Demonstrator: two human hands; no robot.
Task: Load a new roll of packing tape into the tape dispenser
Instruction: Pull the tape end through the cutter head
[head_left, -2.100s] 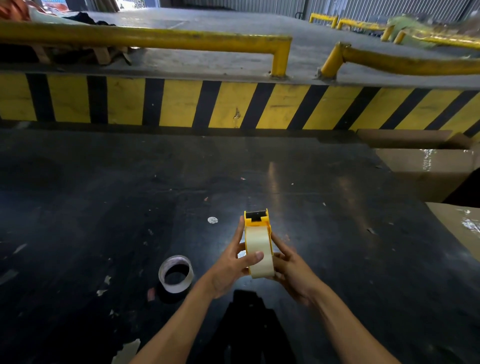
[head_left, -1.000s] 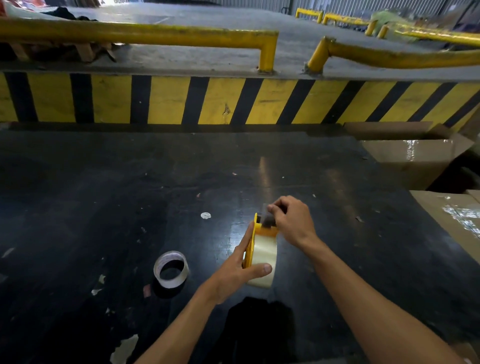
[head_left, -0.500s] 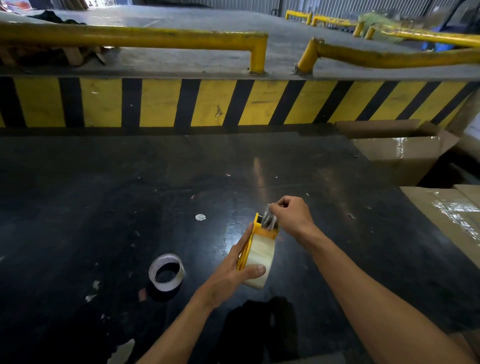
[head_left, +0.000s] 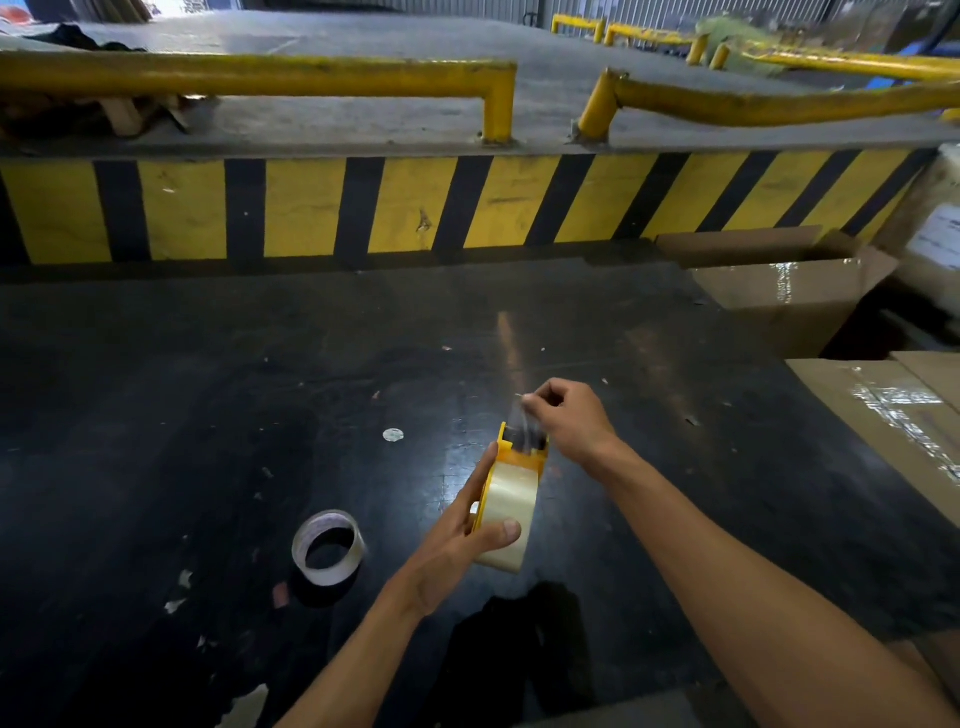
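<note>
A yellow tape dispenser (head_left: 519, 451) with a clear tape roll (head_left: 506, 512) seated in it is held above the black table (head_left: 208, 415). My left hand (head_left: 457, 545) grips it, thumb across the roll and fingers along the yellow side. My right hand (head_left: 569, 418) pinches the free end of the clear tape (head_left: 521, 423), a short strip drawn up from the dispenser's front end. A nearly spent tape roll (head_left: 328, 546) lies flat on the table to the left.
A yellow-and-black striped ledge (head_left: 415, 208) with yellow rails (head_left: 260, 75) runs along the far side. Cardboard boxes (head_left: 800, 291) (head_left: 898, 415) stand at the right edge. Paper scraps and a small white disc (head_left: 393, 435) dot the table.
My right hand left the dispenser's side, took the tape end at the front and has drawn it upward a little. The left hand keeps its hold; the dispenser tilted slightly right.
</note>
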